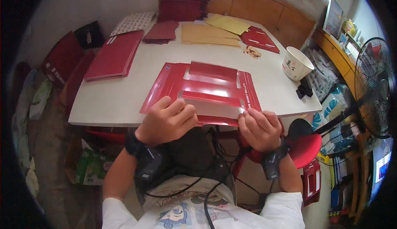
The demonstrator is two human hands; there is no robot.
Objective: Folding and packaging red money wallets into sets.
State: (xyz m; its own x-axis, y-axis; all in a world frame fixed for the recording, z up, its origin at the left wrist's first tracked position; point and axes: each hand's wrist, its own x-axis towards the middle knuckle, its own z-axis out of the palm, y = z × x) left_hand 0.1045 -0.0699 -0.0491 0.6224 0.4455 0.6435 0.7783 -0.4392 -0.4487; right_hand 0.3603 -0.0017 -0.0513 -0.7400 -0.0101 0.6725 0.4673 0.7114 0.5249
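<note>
A glossy red printed cardboard sheet [214, 88] lies near the front edge of the white table, with cut-out openings and raised flaps. My left hand [169, 120], fingers curled, is at its lower left part; what its fingertips grip is hidden. My right hand [261, 128] pinches the clear strip at the right end of the lower opening between thumb and fingers. A smaller dark red flap [214, 74] stands over the upper opening. Both wrists wear black strapped devices.
Red card stacks [114, 55] lie at the left, with brown envelopes [207, 35] and a yellow one [228, 24] at the back. Small scraps [252, 52], a paper tub [297, 63] and a black object [304, 89] are at the right. A fan [373, 86] stands beyond.
</note>
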